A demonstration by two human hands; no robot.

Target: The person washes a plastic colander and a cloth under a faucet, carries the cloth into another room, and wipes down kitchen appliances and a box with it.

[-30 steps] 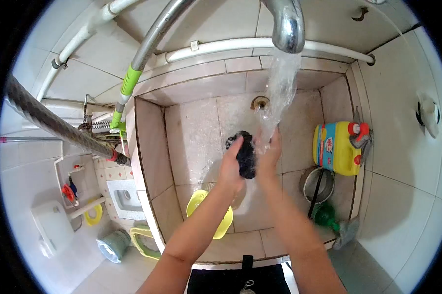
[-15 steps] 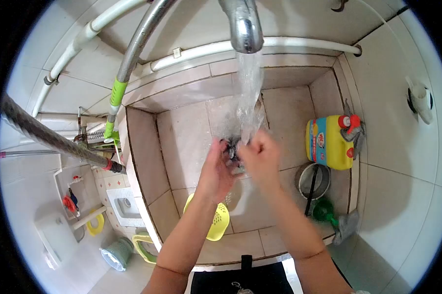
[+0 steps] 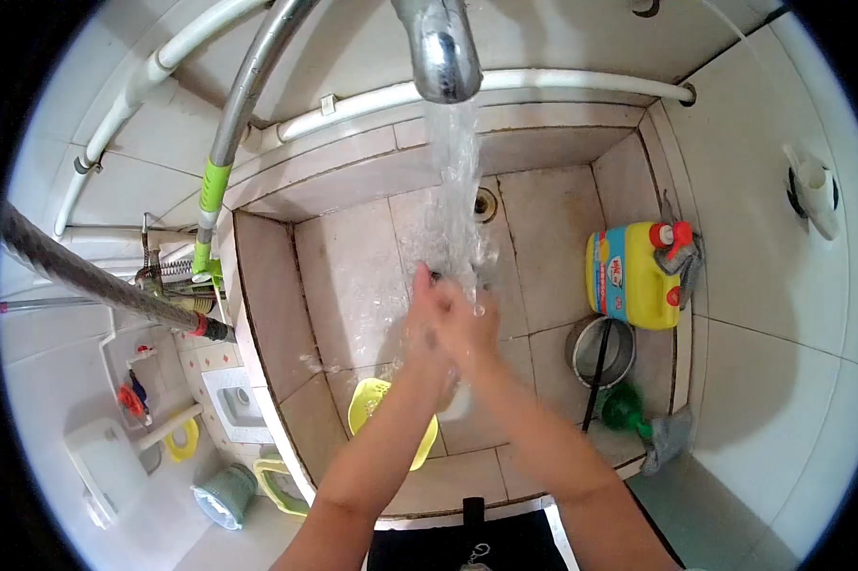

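My left hand [image 3: 423, 319] and my right hand [image 3: 471, 322] are pressed together under the running water [image 3: 456, 157] in a tiled sink. Both hands are smeared by motion, with the fingers curled in towards each other. A small dark thing [image 3: 436, 276] shows at the fingertips of the left hand; most of it is hidden and its kind cannot be made out. Above the hands is the metal faucet [image 3: 445, 67]. A yellow perforated basket [image 3: 367, 398] sits in the sink below my left forearm, which partly covers it.
At the sink's right side stand a yellow detergent jug [image 3: 650, 285], a round metal pot [image 3: 619, 354] and a green bottle [image 3: 623, 409], with a grey cloth [image 3: 669, 440] beside them. A drain hole [image 3: 485, 205] lies behind the water. A hose [image 3: 115, 276] crosses on the left.
The hands have come closer together, and the dark thing between them is now mostly covered. The camera view has shifted slightly, and the drain hole now shows.
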